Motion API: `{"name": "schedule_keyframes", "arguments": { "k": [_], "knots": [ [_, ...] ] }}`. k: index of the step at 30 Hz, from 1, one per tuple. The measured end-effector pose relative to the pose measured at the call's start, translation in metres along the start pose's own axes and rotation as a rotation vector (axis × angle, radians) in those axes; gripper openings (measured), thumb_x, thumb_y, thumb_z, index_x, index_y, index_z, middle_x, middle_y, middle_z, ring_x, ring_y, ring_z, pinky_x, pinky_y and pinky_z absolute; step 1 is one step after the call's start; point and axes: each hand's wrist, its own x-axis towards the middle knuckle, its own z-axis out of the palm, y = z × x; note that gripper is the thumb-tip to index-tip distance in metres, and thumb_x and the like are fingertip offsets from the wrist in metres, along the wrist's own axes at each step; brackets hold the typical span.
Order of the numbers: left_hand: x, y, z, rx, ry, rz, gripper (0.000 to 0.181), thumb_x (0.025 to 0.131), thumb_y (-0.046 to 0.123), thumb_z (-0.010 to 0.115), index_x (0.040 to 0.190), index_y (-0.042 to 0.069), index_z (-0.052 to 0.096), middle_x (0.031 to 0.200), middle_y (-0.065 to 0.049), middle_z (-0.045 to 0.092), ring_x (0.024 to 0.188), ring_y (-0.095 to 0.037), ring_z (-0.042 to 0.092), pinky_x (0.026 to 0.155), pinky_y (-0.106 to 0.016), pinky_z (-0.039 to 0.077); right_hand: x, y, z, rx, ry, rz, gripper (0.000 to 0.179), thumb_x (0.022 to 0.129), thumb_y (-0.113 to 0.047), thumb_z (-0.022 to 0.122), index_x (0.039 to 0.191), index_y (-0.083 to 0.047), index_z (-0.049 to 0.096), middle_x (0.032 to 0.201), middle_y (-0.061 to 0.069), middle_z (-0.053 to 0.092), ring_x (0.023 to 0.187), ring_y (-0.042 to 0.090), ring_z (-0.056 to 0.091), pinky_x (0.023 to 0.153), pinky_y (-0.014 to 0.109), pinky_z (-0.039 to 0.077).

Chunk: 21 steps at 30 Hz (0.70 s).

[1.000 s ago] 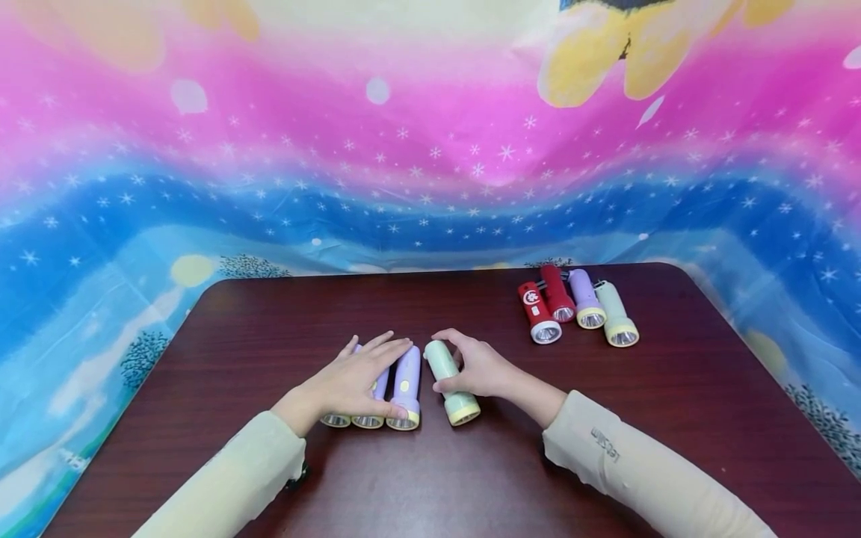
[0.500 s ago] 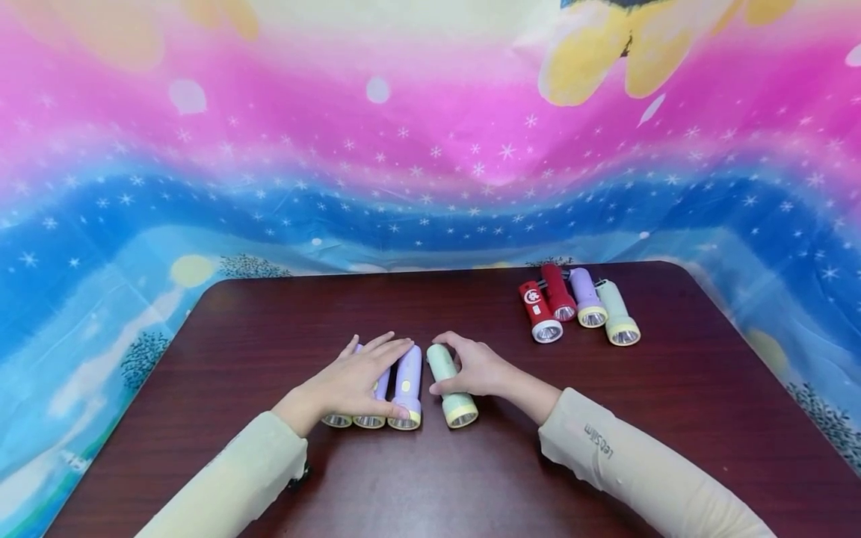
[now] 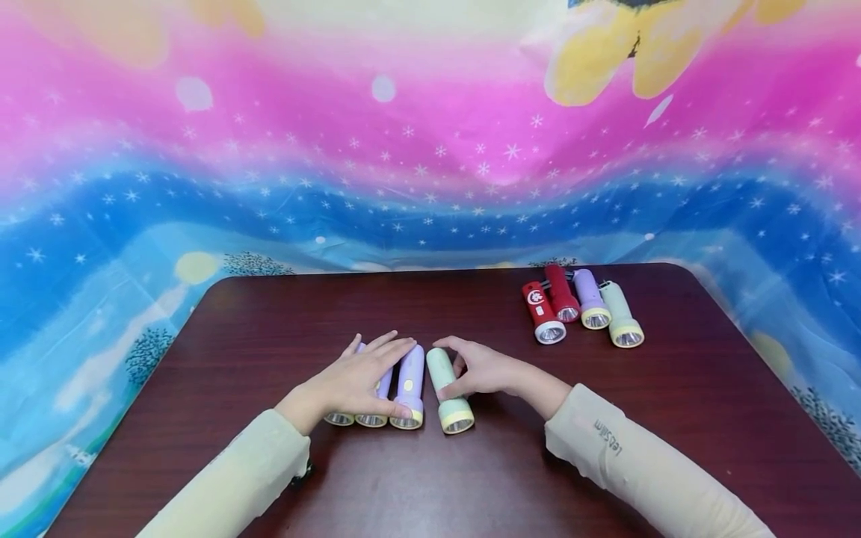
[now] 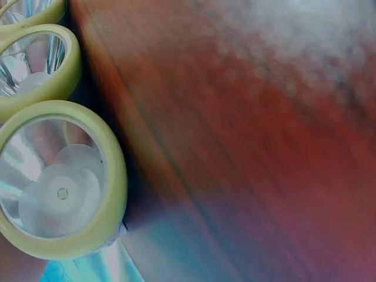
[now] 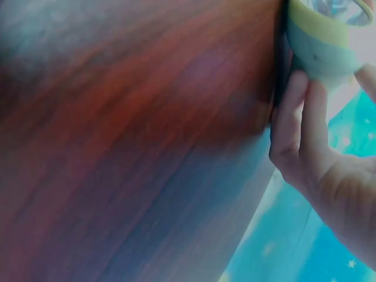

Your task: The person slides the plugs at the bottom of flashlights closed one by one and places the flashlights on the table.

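Note:
My left hand (image 3: 353, 381) lies spread over a side-by-side row of flashlights, its thumb on the lens end of the rightmost purple flashlight (image 3: 409, 385). Beside that one, a second purple flashlight (image 3: 385, 385) shows partly; the leftmost flashlight (image 3: 339, 419) is mostly hidden under the hand. Yellow-rimmed lenses of the row, such as the nearest lens (image 4: 61, 182), fill the left of the left wrist view. My right hand (image 3: 484, 368) grips a pale green flashlight (image 3: 440, 366) between thumb and fingers, slightly tilted, a narrow gap right of the row. Its yellow rim (image 5: 320, 24) shows in the right wrist view.
At the back right of the brown table (image 3: 303, 306) lies a group: a red flashlight with a white rim (image 3: 542, 310), a dark red flashlight (image 3: 560, 291), a purple flashlight (image 3: 589, 295) and a pale green flashlight (image 3: 620, 310). A printed cloth (image 3: 417, 149) hangs behind the table.
The green flashlight's lens end has swung left and toward the near edge, so it lies closer to parallel with the purple row. My right hand turned with it; my left hand stayed put.

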Motion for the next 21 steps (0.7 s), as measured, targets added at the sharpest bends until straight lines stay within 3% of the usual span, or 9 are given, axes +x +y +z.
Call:
{"name": "schedule_keyframes", "arguments": {
  "k": [4, 8, 14, 21],
  "knots": [
    [0.001, 0.000, 0.000, 0.004, -0.005, -0.005, 0.113, 0.070, 0.089, 0.055, 0.159, 0.026, 0.024, 0.163, 0.009, 0.030, 0.155, -0.020, 0.017, 0.118, -0.069, 0.013, -0.001, 0.003, 0.000, 0.064, -0.006, 0.016, 0.083, 0.078, -0.015, 0.085, 0.147, -0.008, 0.041, 0.087, 0.011, 0.058, 0.075, 0.018, 0.057, 0.065, 0.030, 0.055],
    [0.001, 0.000, 0.001, 0.004, -0.006, -0.004, 0.113, 0.070, 0.089, 0.055, 0.159, 0.026, 0.025, 0.163, 0.008, 0.030, 0.155, -0.020, 0.017, 0.118, -0.069, 0.013, 0.000, 0.006, 0.004, 0.111, 0.040, 0.029, 0.080, 0.078, -0.014, 0.085, 0.145, -0.007, 0.043, 0.083, 0.011, 0.057, 0.069, 0.018, 0.060, 0.066, 0.035, 0.059],
    [0.001, 0.000, 0.001, 0.001, 0.000, -0.001, 0.114, 0.070, 0.089, 0.056, 0.159, 0.024, 0.026, 0.163, 0.008, 0.031, 0.155, -0.020, 0.018, 0.118, -0.069, 0.013, 0.002, 0.006, 0.011, 0.046, 0.127, 0.037, 0.079, 0.078, -0.020, 0.086, 0.144, -0.008, 0.044, 0.077, 0.010, 0.059, 0.059, 0.019, 0.061, 0.062, 0.035, 0.057],
    [0.002, -0.001, 0.002, 0.000, 0.004, 0.002, 0.115, 0.069, 0.090, 0.056, 0.158, 0.024, 0.026, 0.162, 0.008, 0.031, 0.155, -0.020, 0.018, 0.117, -0.069, 0.013, -0.001, 0.002, 0.016, 0.025, 0.175, 0.095, 0.082, 0.077, -0.027, 0.086, 0.144, -0.009, 0.041, 0.077, 0.010, 0.058, 0.061, 0.020, 0.060, 0.059, 0.032, 0.053]
  ]
}}
